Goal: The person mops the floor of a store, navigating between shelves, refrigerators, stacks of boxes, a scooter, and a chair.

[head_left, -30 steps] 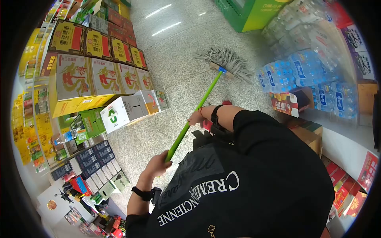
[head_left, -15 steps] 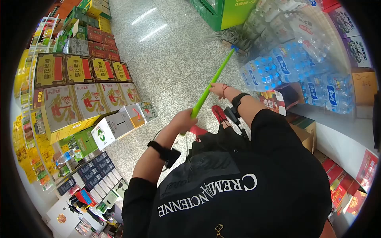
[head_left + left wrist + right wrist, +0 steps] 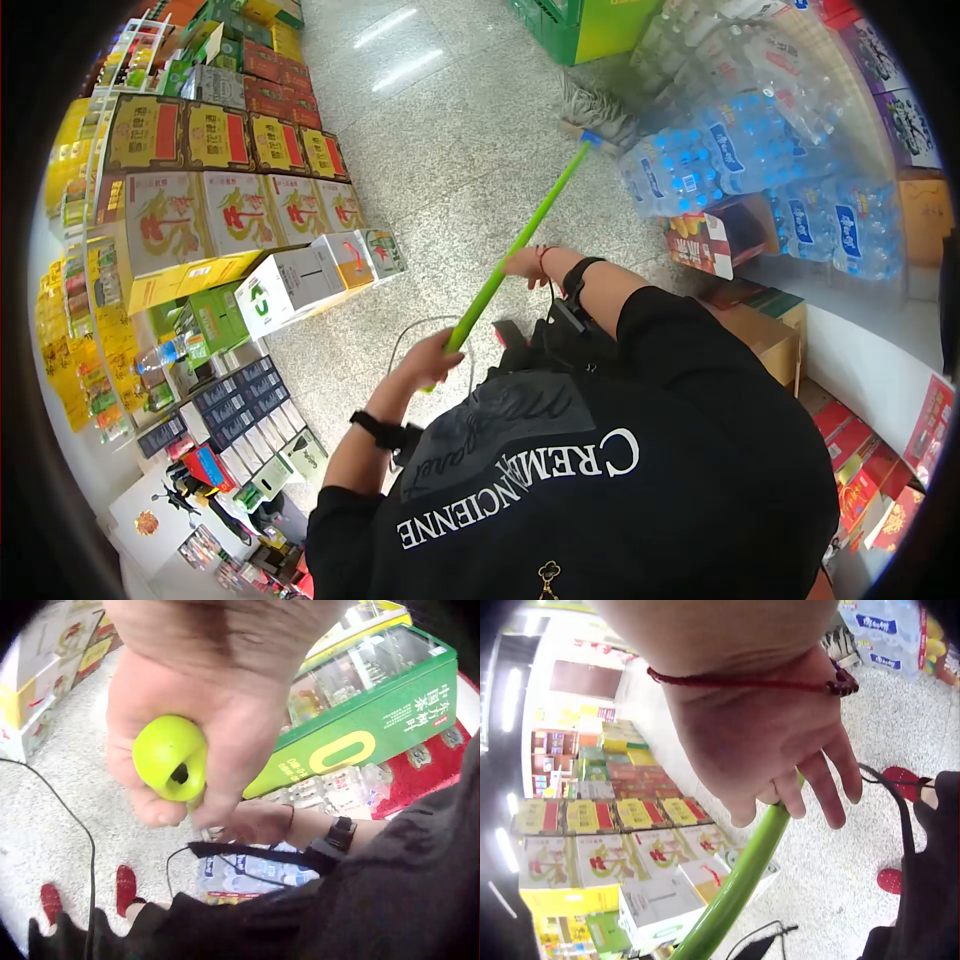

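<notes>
A mop with a bright green handle (image 3: 515, 250) slants across the speckled floor. Its grey string head (image 3: 597, 108) lies far off, by the green crate and the water packs. My left hand (image 3: 432, 360) grips the handle's near end; in the left wrist view the hollow green end cap (image 3: 171, 757) pokes out of the fist. My right hand (image 3: 526, 264) holds the handle higher up. In the right wrist view its fingers (image 3: 810, 784) curl over the green handle (image 3: 735, 889), below a red string bracelet (image 3: 742, 681).
Stacked printed cartons (image 3: 200, 210) and a white carton (image 3: 290, 285) line the left side. Shrink-wrapped water bottle packs (image 3: 740, 170) and a brown cardboard box (image 3: 765, 335) stand on the right. A green crate (image 3: 590, 25) sits far ahead. A thin cable (image 3: 420, 325) loops over the floor near my feet.
The mop head swept from the open floor to the far right beside the water packs. Since half a second ago both hands have drawn back toward my body, still holding the handle.
</notes>
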### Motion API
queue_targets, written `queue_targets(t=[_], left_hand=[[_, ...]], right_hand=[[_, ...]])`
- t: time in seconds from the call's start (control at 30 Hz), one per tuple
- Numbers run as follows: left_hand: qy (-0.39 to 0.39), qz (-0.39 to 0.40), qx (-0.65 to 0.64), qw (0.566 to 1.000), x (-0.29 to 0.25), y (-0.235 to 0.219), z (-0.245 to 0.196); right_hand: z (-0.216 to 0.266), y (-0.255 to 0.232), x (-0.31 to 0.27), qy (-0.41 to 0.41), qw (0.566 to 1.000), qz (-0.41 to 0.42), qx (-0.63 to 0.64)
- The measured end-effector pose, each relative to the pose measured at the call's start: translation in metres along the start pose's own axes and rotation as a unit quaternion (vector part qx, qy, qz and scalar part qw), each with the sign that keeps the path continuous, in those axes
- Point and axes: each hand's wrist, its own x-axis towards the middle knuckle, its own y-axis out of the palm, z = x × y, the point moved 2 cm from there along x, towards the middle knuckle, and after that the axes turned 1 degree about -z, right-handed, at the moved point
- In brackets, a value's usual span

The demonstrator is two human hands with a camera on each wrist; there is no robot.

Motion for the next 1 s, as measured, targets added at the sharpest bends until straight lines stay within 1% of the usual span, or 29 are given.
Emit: queue_targets(t=[0.03, 0.07, 0.13, 0.17, 0.23, 0.27, 0.37, 0.43, 0.47, 0.53, 0.6, 0.67, 0.7, 0.73, 0.77, 0.8, 0.83, 0.87, 0.9, 0.93, 0.97, 1.0], left_hand=[[-0.004, -0.009, -0.023, 1.000, -0.016, 0.006, 0.024], [0.000, -0.020, -0.048, 0.999, -0.033, 0.012, 0.046], [-0.007, -0.035, -0.062, 0.997, -0.064, 0.022, 0.084], [-0.010, -0.036, -0.070, 0.997, -0.083, 0.029, 0.102], [-0.047, -0.022, -0.084, 0.995, -0.117, 0.035, 0.133], [-0.050, -0.022, -0.086, 0.995, -0.134, 0.039, 0.151], [-0.062, -0.033, -0.102, 0.992, -0.179, 0.049, 0.193], [-0.089, -0.036, -0.076, 0.992, -0.203, 0.050, 0.208], [-0.091, -0.036, -0.074, 0.992, -0.210, 0.048, 0.210], [-0.111, -0.018, -0.018, 0.994, -0.221, 0.045, 0.208], [-0.098, -0.005, 0.037, 0.994, -0.218, 0.038, 0.204], [-0.085, -0.003, 0.082, 0.993, -0.207, 0.030, 0.196], [-0.075, -0.004, 0.121, 0.990, -0.198, 0.027, 0.192], [-0.073, 0.000, 0.123, 0.990, -0.189, 0.025, 0.187], [-0.053, 0.005, 0.146, 0.988, -0.178, 0.023, 0.180], [-0.034, 0.009, 0.169, 0.985, -0.168, 0.021, 0.170], [-0.044, 0.019, 0.163, 0.985, -0.162, 0.019, 0.149], [-0.054, 0.027, 0.158, 0.986, -0.155, 0.017, 0.125], [-0.012, 0.014, 0.189, 0.982, -0.144, 0.018, 0.116], [-0.012, 0.018, 0.193, 0.981, -0.133, 0.019, 0.106], [0.014, 0.019, 0.208, 0.978, -0.122, 0.020, 0.093], [0.041, 0.018, 0.222, 0.974, -0.110, 0.021, 0.081]], right_hand=[[0.011, 0.019, 0.005, -0.011, 0.996, 0.072, -0.053], [0.021, 0.037, 0.009, -0.010, 0.996, 0.070, -0.053], [0.040, 0.084, 0.011, 0.025, 0.996, 0.086, 0.021], [0.046, 0.107, 0.015, 0.027, 0.995, 0.092, 0.015], [0.062, 0.147, 0.028, 0.002, 0.987, 0.159, 0.022], [0.070, 0.167, 0.031, 0.002, 0.986, 0.163, 0.021], [0.097, 0.215, 0.036, -0.028, 0.968, 0.234, -0.080], [0.112, 0.238, 0.036, -0.052, 0.948, 0.280, -0.142], [0.119, 0.244, 0.035, -0.053, 0.948, 0.281, -0.140], [0.128, 0.253, 0.028, -0.039, 0.950, 0.285, -0.120], [0.123, 0.254, 0.022, -0.051, 0.952, 0.278, -0.114], [0.115, 0.248, 0.018, -0.059, 0.972, 0.196, -0.111], [0.099, 0.249, 0.028, -0.044, 0.985, 0.162, -0.036], [0.100, 0.234, 0.008, -0.054, 0.986, 0.155, -0.040], [0.082, 0.228, 0.023, -0.072, 0.981, 0.173, -0.047], [0.065, 0.224, 0.036, -0.090, 0.976, 0.193, -0.053], [0.058, 0.213, 0.027, -0.089, 0.976, 0.191, -0.050], [0.048, 0.199, 0.016, -0.057, 0.985, 0.162, 0.013], [0.039, 0.187, 0.005, -0.025, 0.988, 0.133, 0.078], [0.027, 0.175, -0.004, -0.026, 0.989, 0.109, 0.093], [0.014, 0.164, -0.011, -0.026, 0.990, 0.084, 0.106], [0.001, 0.155, -0.020, -0.025, 0.990, 0.083, 0.111]])
